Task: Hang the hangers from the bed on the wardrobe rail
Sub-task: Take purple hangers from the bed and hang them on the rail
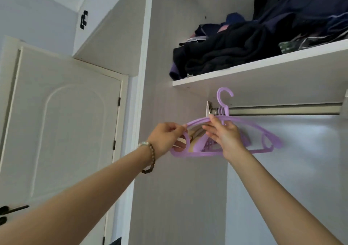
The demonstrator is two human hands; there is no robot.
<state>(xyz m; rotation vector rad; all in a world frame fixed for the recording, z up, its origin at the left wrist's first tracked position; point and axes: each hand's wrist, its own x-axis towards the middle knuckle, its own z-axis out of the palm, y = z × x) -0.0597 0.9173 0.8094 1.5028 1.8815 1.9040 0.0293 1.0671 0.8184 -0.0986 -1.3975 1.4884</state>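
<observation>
Several lilac plastic hangers [263, 131] hang bunched at the left end of the silver metal wardrobe rail [282, 109], the left hand [165, 137] pinching a shoulder and the right hand [225, 136] gripping near the necks, seemingly steadying them while one raised hook [224, 94] goes over.

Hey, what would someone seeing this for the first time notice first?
A bunch of purple hangers at the left end of the wardrobe rail, held by the left hand and right hand, one hook poking above the rail. Above, dark clothes lie heaped on the white shelf.
</observation>
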